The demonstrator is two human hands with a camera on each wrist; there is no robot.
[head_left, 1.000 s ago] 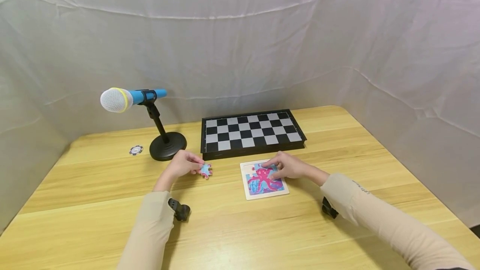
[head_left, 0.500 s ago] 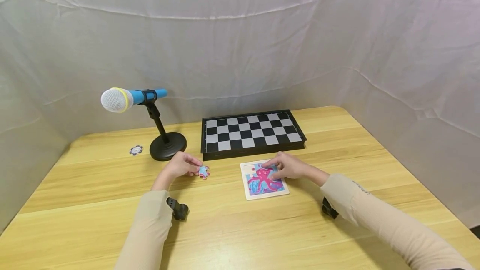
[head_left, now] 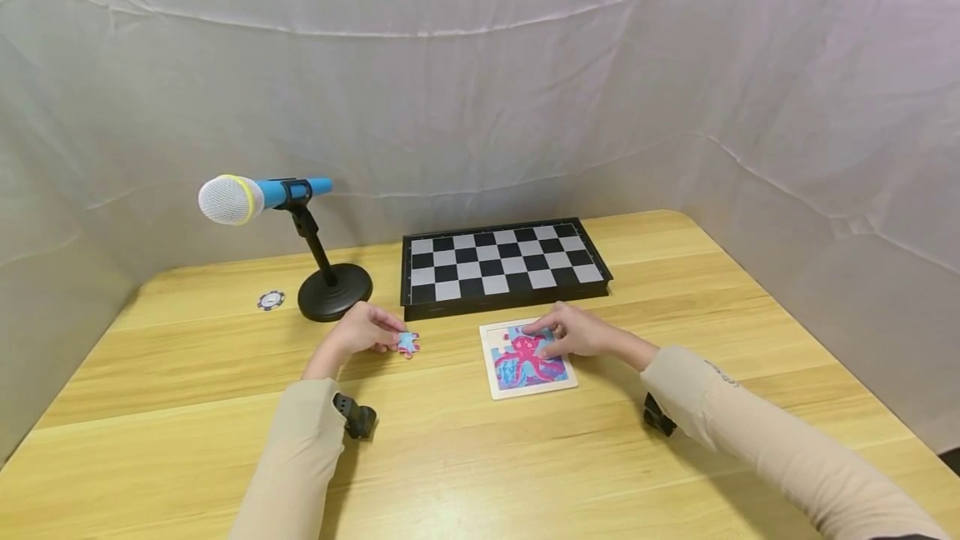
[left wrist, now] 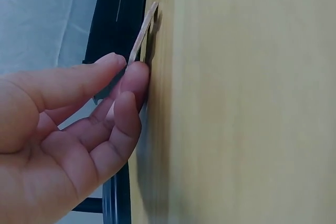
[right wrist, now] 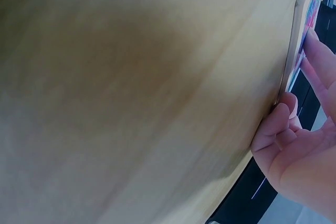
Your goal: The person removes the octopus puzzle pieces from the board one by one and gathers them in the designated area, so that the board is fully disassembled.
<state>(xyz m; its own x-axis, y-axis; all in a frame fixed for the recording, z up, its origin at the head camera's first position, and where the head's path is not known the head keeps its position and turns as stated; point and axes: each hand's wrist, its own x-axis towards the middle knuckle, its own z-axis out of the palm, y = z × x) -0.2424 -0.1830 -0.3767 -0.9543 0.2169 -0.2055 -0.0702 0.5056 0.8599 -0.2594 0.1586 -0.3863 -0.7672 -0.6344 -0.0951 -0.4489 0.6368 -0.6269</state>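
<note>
My left hand (head_left: 366, 328) pinches a blue and pink jigsaw piece (head_left: 408, 344) between thumb and forefinger, just over the table left of the puzzle. In the left wrist view the piece (left wrist: 143, 35) shows edge-on, tilted, beyond the fingertips. A square tray puzzle (head_left: 525, 386) with a white border and a pink octopus picture lies on the table. Bare tray shows at its upper left. My right hand (head_left: 577, 332) rests thumb and forefinger on the picture. In the right wrist view, the other fingers of that hand (right wrist: 299, 145) curl beside the puzzle tray's edge (right wrist: 294, 45).
Behind the puzzle lies a black-and-white checkered board (head_left: 502, 265). A blue microphone (head_left: 277, 192) stands at the back left on a black stand (head_left: 335, 292). Beside its base is a poker chip (head_left: 271, 300). Grey cloth (head_left: 465, 107) walls the wooden table (head_left: 480, 473).
My left hand has shifted slightly left with the jigsaw piece and turned it a little. The right hand and the puzzle stay in place.
</note>
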